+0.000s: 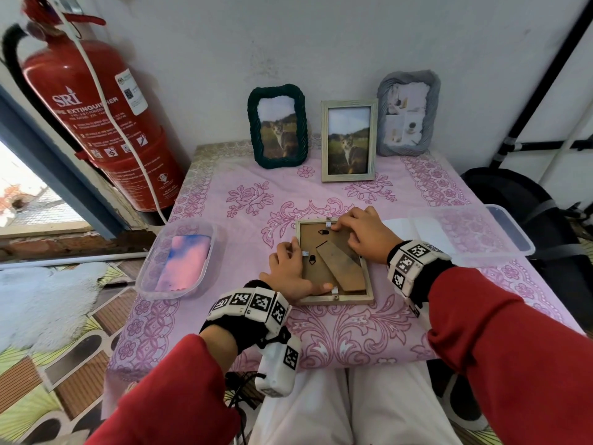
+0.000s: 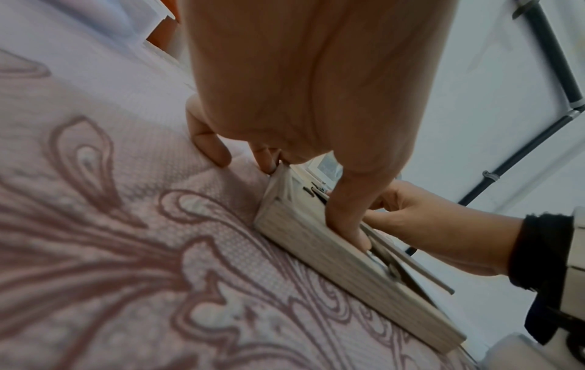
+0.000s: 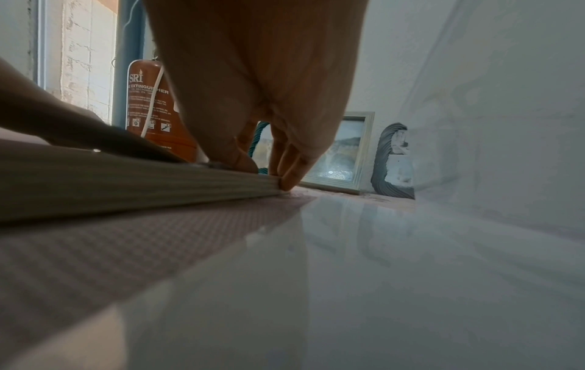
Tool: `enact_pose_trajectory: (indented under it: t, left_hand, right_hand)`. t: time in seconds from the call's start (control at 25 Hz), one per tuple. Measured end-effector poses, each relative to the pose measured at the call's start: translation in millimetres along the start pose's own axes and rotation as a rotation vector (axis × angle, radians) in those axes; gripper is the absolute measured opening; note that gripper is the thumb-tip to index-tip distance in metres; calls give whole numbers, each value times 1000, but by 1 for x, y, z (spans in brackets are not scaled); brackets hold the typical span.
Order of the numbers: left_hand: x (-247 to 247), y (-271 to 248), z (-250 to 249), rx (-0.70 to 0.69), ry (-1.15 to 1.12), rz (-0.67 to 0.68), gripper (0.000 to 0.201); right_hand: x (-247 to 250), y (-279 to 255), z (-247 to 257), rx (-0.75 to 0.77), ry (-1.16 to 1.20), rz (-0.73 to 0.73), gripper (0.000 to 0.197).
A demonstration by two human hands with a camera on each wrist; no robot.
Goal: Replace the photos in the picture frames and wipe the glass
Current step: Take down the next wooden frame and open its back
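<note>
Frame [image 1: 333, 261]: face down, near centre of the table [image 1: 224, 194], pale ridged wood, brown backing board with a folded stand.
Left hand [image 1: 288, 271]: holds the frame's left edge, fingers curled over the rim, thumb pressing the backing by the near clip.
Right hand [image 1: 362, 234]: at the far right corner, fingertips bent onto a small white clip.
Cloth: pink, floral, woven.
</note>
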State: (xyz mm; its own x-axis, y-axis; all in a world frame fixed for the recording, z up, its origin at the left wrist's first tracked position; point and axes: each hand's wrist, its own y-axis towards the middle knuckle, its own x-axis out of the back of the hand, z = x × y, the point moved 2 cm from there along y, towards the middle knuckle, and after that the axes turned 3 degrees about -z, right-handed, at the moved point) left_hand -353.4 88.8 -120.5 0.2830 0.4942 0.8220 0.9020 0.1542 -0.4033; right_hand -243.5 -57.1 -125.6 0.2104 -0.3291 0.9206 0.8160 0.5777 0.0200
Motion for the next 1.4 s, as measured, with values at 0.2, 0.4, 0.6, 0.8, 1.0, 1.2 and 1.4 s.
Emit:
enact_pose_trajectory:
  t: [0.2, 0.4, 0.6, 0.8, 1.0, 1.2, 1.4]
  left_hand:
    - [0, 4, 2, 17, -83, -21, 99]
    - [-2, 15, 13, 14, -261, -68, 91]
    - [0, 20, 22, 8, -404, -124, 74]
    - [4, 11, 32, -2, -398, -224, 50]
    - [3, 1, 25, -100, -632, -340, 23]
    - [11, -7, 15, -182, -914, -336, 36]
    - [23, -14, 2, -216, -1062, -399, 50]
  right_hand:
    - [-4, 0, -5, 18, 13, -1, 43]
    - [-6, -2, -9, 5, 2, 50, 38]
    - [-7, -14, -5, -27, 8, 174, 63]
    - [-9, -23, -2, -5, 46, 170, 61]
    - [-10, -32, 2, -29, 97, 95, 60]
    - [1, -37, 5, -47, 193, -8, 58]
    - [17, -46, 19, -28, 365, -259, 47]
